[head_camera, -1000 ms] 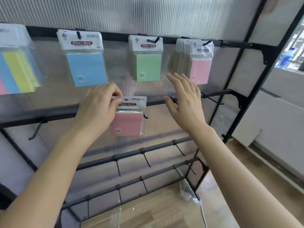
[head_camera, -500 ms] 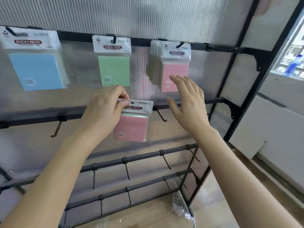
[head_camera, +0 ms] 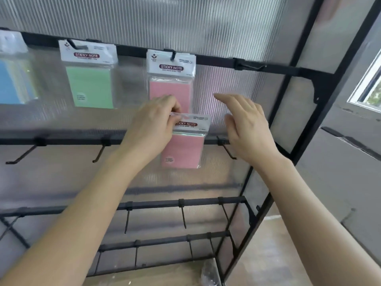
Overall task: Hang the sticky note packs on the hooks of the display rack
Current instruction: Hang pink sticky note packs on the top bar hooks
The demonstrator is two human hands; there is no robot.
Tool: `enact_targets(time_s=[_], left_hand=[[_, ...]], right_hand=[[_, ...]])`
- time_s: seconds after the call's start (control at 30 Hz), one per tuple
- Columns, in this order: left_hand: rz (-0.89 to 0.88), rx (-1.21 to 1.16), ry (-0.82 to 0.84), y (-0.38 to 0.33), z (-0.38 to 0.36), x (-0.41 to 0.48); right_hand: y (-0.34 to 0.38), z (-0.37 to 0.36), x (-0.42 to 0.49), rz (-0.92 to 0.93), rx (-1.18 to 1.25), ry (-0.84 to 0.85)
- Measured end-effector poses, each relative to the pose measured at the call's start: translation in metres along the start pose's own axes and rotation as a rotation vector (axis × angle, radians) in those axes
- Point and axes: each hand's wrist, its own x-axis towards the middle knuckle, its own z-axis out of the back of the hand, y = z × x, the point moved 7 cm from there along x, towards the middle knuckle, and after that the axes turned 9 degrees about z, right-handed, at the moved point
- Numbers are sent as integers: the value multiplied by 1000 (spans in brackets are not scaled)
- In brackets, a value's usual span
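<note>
left hand (head_camera: 151, 129) raised at the rack (head_camera: 323, 83). its fingers (head_camera: 165, 101) curl in and pinch the top left corner of the held pack (head_camera: 183, 150) by its white header. held pack is pink, in a clear sleeve, upright, hanging from that pinch in front of the middle rail (head_camera: 72, 139). in this view its header overlaps the bottom edge of the hung pink pack (head_camera: 171, 83). cannot tell if it sits on a hook; the rail behind it is hidden.

right hand (head_camera: 249, 131) just right of the held pack and apart from it. fingers (head_camera: 228, 98) straight and loosely spread, palm toward the rack, holding nothing. a bare hook (head_camera: 229, 152) on the middle rail shows just under the thumb side.

top rail (head_camera: 216, 58), left to right: blue pack (head_camera: 14, 81), blurred at the frame edge; green pack (head_camera: 91, 87); hung pink pack on its own hook; then a bare clip hook (head_camera: 249, 67). two more bare hooks on the middle rail, left of the left wrist. lower rails (head_camera: 156, 204) carry bare hooks.

ribbed translucent panel (head_camera: 144, 17) backs the rack. window (head_camera: 369, 85) at right, wood floor (head_camera: 261, 254) below.
</note>
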Motion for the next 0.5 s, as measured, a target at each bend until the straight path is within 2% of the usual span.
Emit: enact_targets(time_s=[0.23,0.5], left_hand=[[-29,14,-9,-41,-27,12],[-126,8,-116,-58,-38,24]], right_hand=[[-9,17,7,118,19,-13],[-35,30,10,21,-50,-108]])
